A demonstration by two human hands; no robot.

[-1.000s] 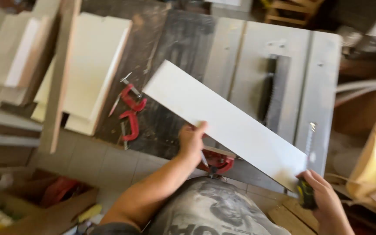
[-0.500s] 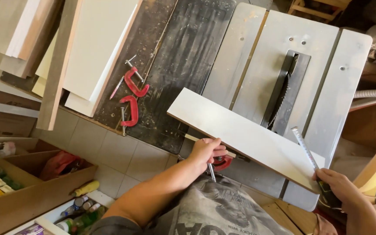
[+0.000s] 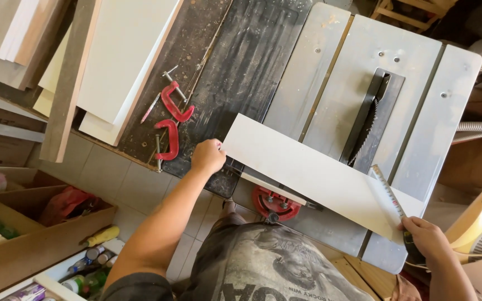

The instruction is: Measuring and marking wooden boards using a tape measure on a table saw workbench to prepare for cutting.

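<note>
Across the grey saw worktop (image 3: 330, 83) lies one long white board (image 3: 313, 173), set at a slant with its far edge close to the saw blade (image 3: 364, 131) that stands up through the slot. The person's left hand (image 3: 207, 157) rests on the board's left end, its fingers curled over the corner in a loose closed grip on the panel. Their right hand (image 3: 426, 238) is at the board's right end, closed around the case of a tape measure (image 3: 389, 192) whose blade is drawn out along the short edge of the board. Judging by how things lie, the measuring is in hand and no cut shows yet: the board looks whole, its edge sits beside the blade rather than into it, and I cannot tell whether the blade is turning. By count there is one white board on the saw, one tape measure and one saw blade. Two red clamps (image 3: 169, 120) lie loose on the dark side table (image 3: 235, 61) to the left, just beside a small pencil-like stick. Further left, several pale panels (image 3: 118, 56) lean in a stack, too overlapped to count surely, and a cardboard box (image 3: 34, 234) stands on the tiled floor.
</note>
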